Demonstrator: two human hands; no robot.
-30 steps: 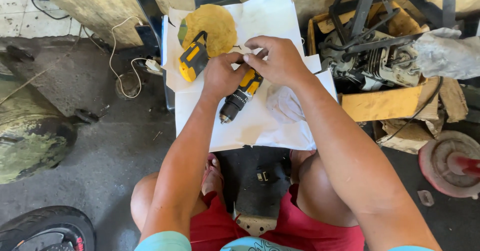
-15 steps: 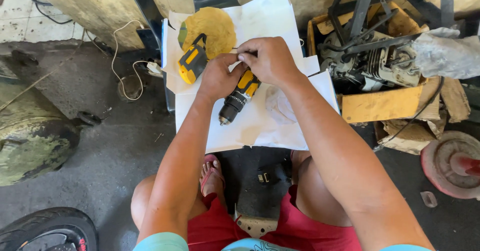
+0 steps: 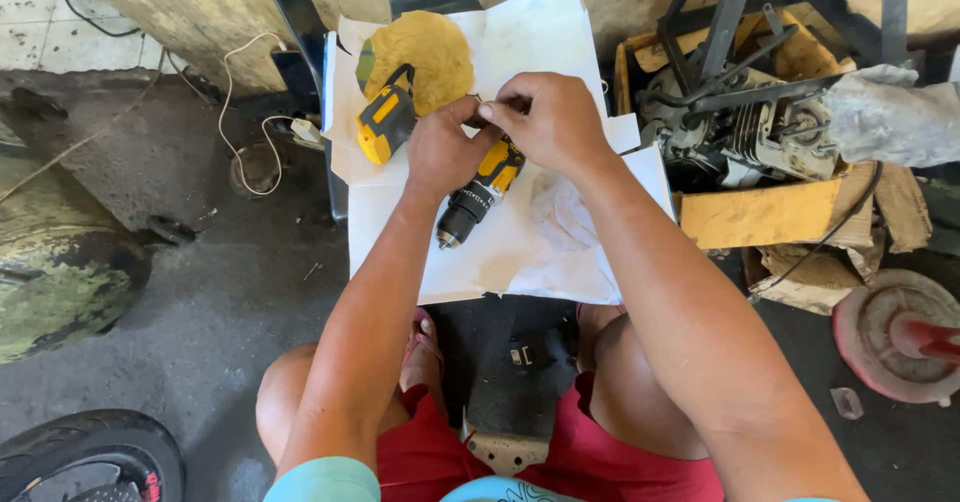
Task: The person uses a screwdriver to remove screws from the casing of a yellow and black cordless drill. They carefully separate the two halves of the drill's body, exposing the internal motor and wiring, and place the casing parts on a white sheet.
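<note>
On the white paper sheets (image 3: 520,262) spread over a low table, a yellow-and-black cordless drill (image 3: 478,194) lies on its side, chuck end pointing toward the person, rear end tucked under both hands. Left hand (image 3: 440,152) rests over the drill's upper body, fingers curled; right hand (image 3: 545,120) sits just beside it, touching it, thumb and forefinger pinched together on something very small at the top of the tool. What the pinch grasps is too small to tell. Left grip looks clenched down against the drill housing rather than released, though the fingertips are hidden behind the right hand.

A separate yellow-and-black piece (image 3: 385,122), likely the battery pack, lies apart from the drill to its left, partly on a round yellowish pad (image 3: 425,52). So, as a judgement: the drill is already laid out with the pack off; fine work at the housing is under way, not finished. No loose housing halves or screws show on the paper, so opening up seems at an early stage.

Around: a crumpled clear plastic bit (image 3: 565,212) right of the drill, a small engine (image 3: 740,127) in a cardboard box to the right, a white cord (image 3: 235,112) on the concrete floor at left, a tyre (image 3: 90,452) at bottom left. Person is seated, red shorts, knees either side of a dark block (image 3: 510,392).
</note>
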